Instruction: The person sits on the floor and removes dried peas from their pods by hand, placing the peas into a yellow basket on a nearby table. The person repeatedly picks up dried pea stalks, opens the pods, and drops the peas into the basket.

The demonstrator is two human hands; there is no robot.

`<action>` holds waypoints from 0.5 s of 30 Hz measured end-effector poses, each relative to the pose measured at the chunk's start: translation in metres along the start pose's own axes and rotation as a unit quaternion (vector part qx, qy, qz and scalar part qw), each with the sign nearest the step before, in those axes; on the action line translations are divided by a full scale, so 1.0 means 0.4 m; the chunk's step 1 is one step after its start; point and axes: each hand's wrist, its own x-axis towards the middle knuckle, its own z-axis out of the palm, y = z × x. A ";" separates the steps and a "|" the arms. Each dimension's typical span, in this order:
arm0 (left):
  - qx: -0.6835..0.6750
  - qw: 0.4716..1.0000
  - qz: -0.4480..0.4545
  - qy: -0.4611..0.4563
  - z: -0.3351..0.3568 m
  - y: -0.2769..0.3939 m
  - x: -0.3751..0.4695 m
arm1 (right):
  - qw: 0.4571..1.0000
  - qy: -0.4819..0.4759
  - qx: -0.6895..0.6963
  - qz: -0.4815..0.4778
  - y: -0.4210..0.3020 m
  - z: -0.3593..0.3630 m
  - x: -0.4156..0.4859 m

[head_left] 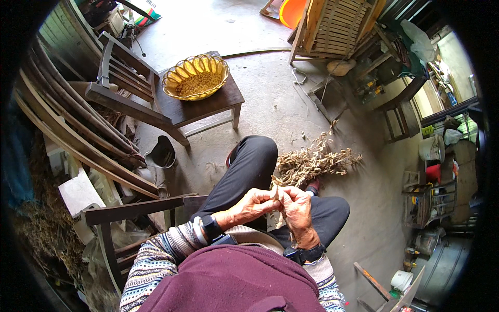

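Note:
My left hand (251, 204) and my right hand (298, 214) meet above my lap, fingertips pinched on dried bean pods (275, 191). A thin dry stalk runs down under the right hand toward the wrist. Whether a pod is split between the fingers cannot be made out. Beyond my knees a heap of dry, pod-covered stalks (317, 162) lies on the concrete floor, beside my right foot. Ahead and to the left, a yellow woven basket (195, 78) holds many small tan beans (199, 84). It rests on the seat of a dark wooden chair (206, 107).
A dark scoop-shaped container (160, 153) and long bent wooden strips (85, 121) are at the left. A slatted bamboo chair (337, 27) and an orange basin (290, 13) stand at the far side. Small wooden chairs (430, 199) and a metal drum (444, 265) line the right.

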 end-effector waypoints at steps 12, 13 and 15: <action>0.098 0.993 0.035 -0.051 -0.015 0.039 0.001 | 0.990 -0.049 0.100 0.089 -0.035 -0.008 -0.013; 0.090 0.994 0.033 -0.050 -0.014 0.038 0.001 | 0.990 -0.055 0.094 0.092 -0.038 -0.010 -0.013; 0.082 0.995 0.024 -0.051 -0.010 0.033 0.000 | 0.988 -0.075 0.098 0.094 -0.043 -0.013 -0.012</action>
